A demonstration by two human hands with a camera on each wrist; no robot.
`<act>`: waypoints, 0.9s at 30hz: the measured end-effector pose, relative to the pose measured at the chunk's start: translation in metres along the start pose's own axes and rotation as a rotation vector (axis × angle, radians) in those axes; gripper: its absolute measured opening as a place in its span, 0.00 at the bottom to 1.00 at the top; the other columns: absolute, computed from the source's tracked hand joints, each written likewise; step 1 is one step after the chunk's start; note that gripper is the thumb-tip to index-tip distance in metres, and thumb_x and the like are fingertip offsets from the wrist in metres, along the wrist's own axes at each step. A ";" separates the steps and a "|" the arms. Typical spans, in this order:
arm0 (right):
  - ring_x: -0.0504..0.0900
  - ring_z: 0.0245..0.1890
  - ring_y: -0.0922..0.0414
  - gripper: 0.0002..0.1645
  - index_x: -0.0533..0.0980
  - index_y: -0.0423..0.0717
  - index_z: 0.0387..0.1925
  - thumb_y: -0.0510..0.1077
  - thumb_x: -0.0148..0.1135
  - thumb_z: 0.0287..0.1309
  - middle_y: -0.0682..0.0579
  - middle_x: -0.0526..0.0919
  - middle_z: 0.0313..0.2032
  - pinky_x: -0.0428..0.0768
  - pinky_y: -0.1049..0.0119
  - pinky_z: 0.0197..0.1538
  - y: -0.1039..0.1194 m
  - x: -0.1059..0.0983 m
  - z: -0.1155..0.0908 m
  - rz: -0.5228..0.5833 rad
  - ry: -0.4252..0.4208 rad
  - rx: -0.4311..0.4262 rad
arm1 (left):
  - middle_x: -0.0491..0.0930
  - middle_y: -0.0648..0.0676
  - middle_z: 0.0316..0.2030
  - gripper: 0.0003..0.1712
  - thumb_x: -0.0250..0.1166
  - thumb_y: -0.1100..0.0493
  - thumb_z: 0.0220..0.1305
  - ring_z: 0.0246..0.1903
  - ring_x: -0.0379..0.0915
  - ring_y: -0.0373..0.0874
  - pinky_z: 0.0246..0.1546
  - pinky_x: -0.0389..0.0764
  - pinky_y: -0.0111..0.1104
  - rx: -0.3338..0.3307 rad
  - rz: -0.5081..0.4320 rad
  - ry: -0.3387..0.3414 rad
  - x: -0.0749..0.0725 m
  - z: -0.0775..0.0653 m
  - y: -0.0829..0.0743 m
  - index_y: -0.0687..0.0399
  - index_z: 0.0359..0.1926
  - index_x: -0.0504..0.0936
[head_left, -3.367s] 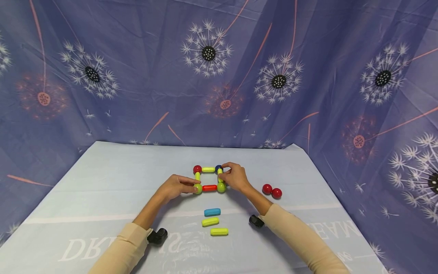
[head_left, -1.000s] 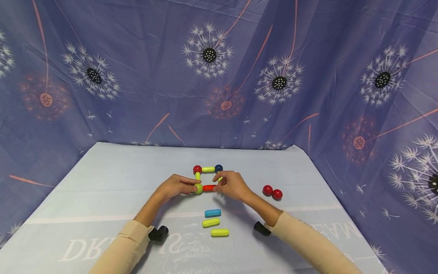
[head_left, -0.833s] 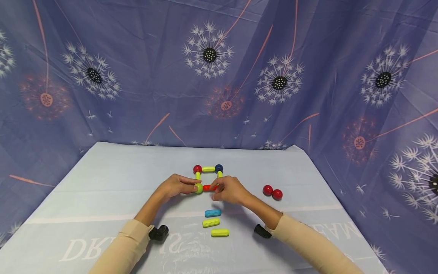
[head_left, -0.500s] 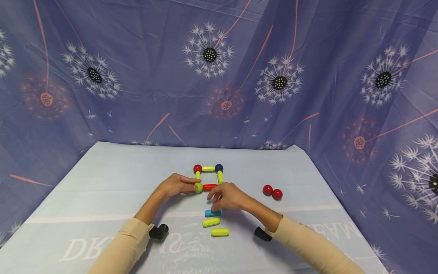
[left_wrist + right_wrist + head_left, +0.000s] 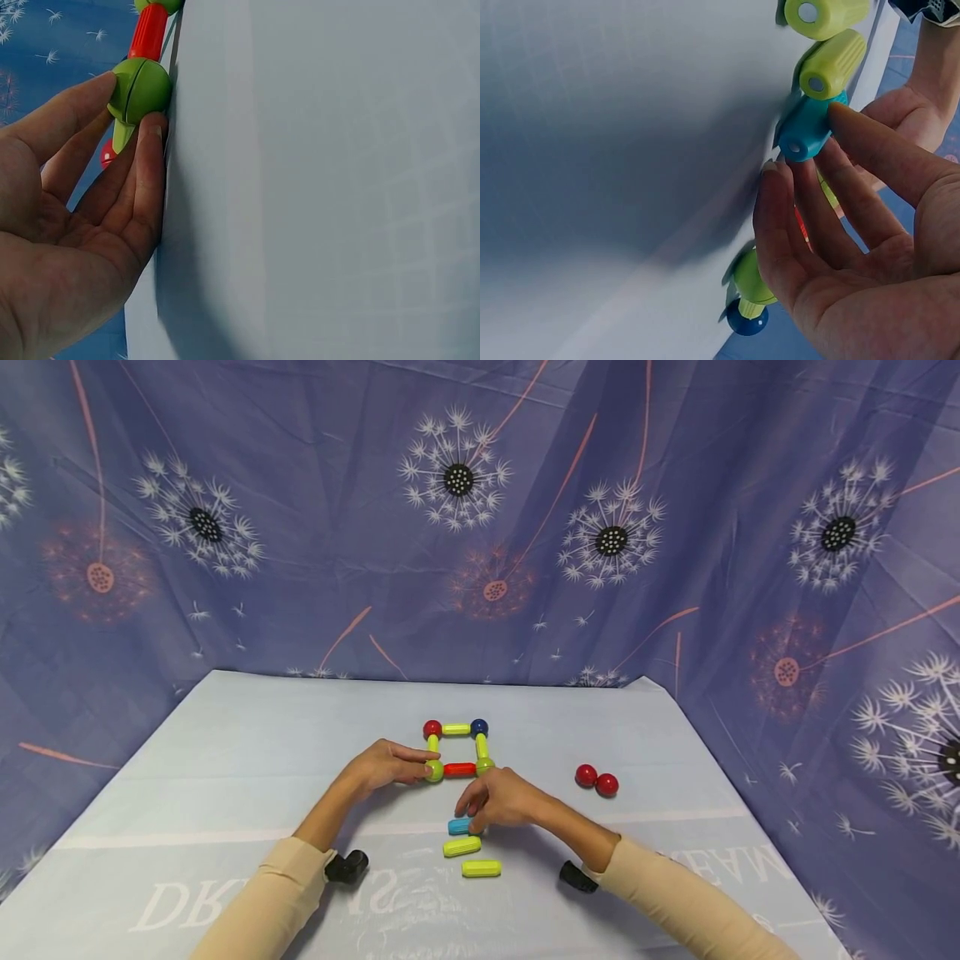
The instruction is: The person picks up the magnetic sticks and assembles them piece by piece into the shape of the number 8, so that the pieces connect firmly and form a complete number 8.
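A square of magnetic building rods and balls lies flat on the table. Its far corners are a red ball [image 5: 432, 729] and a dark blue ball [image 5: 479, 727], with a red rod [image 5: 460, 769] along the near side. My left hand [image 5: 382, 766] pinches the near-left green ball [image 5: 140, 90] between thumb and fingers. Below the square, my right hand [image 5: 504, 797] has thumb and fingertips on opposite sides of a light blue rod [image 5: 806, 131]. The near-right green ball [image 5: 485, 765] is partly hidden by this hand.
Two yellow-green rods, one [image 5: 462, 847] just below the blue rod and another [image 5: 481, 868] nearer me, lie loose. Two red balls [image 5: 596, 780] sit together at the right. Behind the pale tablecloth [image 5: 300, 710] hangs a purple dandelion curtain [image 5: 337, 527].
My right hand has left the square's right side and come down toward me to the light blue rod. My left hand has stayed at the near-left green ball.
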State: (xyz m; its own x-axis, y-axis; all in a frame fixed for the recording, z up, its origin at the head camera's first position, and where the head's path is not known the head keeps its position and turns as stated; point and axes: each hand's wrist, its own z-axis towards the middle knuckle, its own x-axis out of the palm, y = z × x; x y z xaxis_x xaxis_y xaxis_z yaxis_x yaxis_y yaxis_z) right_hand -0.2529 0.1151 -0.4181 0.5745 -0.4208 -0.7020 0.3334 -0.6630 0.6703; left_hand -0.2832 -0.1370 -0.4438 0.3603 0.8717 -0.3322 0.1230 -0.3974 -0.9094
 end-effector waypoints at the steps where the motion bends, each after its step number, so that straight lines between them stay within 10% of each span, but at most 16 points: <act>1: 0.80 0.33 0.62 0.13 0.88 0.48 0.40 0.35 0.77 0.51 0.58 0.87 0.31 0.79 0.70 0.35 0.000 0.000 0.000 0.001 0.001 -0.001 | 0.87 0.55 0.51 0.21 0.72 0.54 0.63 0.45 0.85 0.43 0.53 0.81 0.43 0.000 -0.004 0.002 0.000 0.000 0.000 0.51 0.57 0.87; 27: 0.80 0.31 0.63 0.12 0.89 0.48 0.40 0.36 0.75 0.53 0.59 0.87 0.29 0.78 0.70 0.35 0.003 0.003 0.001 -0.011 -0.049 0.003 | 0.86 0.57 0.53 0.22 0.72 0.54 0.63 0.47 0.85 0.45 0.54 0.81 0.44 0.028 -0.036 0.011 0.000 0.001 0.004 0.54 0.57 0.86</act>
State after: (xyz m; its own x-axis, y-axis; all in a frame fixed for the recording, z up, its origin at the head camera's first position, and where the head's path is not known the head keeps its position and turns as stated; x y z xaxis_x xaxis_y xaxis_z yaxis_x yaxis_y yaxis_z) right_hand -0.2509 0.1116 -0.4181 0.5338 -0.4433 -0.7201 0.3368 -0.6697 0.6619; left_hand -0.2836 -0.1382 -0.4474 0.3666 0.8819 -0.2965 0.1098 -0.3575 -0.9274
